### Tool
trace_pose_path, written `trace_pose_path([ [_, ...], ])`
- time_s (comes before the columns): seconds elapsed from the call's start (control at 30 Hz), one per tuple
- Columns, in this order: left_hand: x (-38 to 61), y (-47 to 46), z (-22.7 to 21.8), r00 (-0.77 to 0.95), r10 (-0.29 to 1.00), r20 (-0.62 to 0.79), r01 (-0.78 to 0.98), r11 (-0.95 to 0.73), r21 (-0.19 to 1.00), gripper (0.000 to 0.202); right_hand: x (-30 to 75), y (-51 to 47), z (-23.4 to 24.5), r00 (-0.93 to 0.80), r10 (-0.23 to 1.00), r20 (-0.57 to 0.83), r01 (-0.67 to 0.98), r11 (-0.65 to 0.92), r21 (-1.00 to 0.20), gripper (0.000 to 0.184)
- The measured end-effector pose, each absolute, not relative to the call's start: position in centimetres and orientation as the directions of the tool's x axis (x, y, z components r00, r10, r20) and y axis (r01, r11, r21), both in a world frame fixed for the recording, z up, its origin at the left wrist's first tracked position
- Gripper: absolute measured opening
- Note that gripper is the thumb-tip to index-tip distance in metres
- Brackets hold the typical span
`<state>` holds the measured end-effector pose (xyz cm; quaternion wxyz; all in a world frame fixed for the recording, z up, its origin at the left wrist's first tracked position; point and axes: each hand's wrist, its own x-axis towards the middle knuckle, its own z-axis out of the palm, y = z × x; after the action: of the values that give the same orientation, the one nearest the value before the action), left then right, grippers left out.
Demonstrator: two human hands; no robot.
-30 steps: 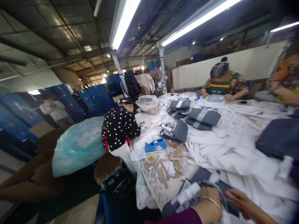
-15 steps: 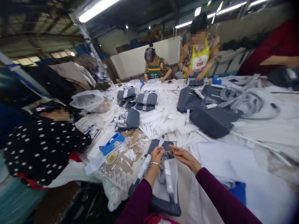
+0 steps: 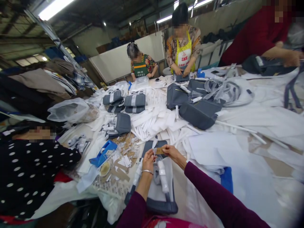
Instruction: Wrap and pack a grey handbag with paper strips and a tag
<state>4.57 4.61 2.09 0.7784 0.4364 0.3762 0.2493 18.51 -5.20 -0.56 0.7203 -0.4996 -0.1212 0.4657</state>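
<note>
Brown rectangular card tag [image 3: 159, 151], just one, between two bare hands at the lower centre of the frame.
In the head view, the right hand [image 3: 171, 152] pinches the tag's right end; the left hand's [image 3: 148, 158] fingertips bunch at its left end, and whether they grip it I cannot tell. Below them lies a dark grey bag [image 3: 163, 207] with two white-wrapped straps [image 3: 162, 177], partly hidden by the left hand and forearm. Four other people show: two at top centre, one in a white-dotted black garment [image 3: 35, 164] cut off at the left edge, one in a dark red top [image 3: 256, 34] cut off at upper right. A clear plastic sack [image 3: 71, 109], middle left, has contents hard to make out; below it sits one blue tape dispenser [image 3: 104, 153].
</note>
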Motion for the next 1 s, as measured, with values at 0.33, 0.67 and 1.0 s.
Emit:
trace_pose_path([
  [0.33, 3.9, 4.4, 1.8, 0.571, 0.739, -0.357, -0.067, 0.475, 0.877, 0.054, 17.2, -4.9, -1.4, 0.732, 0.661, -0.164, -0.173, -0.053, -0.983, 0.004],
  [0.67, 4.9, 3.6, 5.1, 0.748, 0.628, 0.212, 0.51, -0.75, 0.421, 0.038, 16.3, -4.4, -1.9, 0.652, 0.755, -0.068, -0.065, -0.033, -0.997, 0.007],
  [1.0, 5.2, 5.1, 5.8, 0.891, 0.422, 0.171, 0.258, -0.777, 0.575, 0.019, 16.9, -6.1, 0.6, 0.577, 0.78, 0.243, 0.332, 0.048, -0.942, 0.013],
])
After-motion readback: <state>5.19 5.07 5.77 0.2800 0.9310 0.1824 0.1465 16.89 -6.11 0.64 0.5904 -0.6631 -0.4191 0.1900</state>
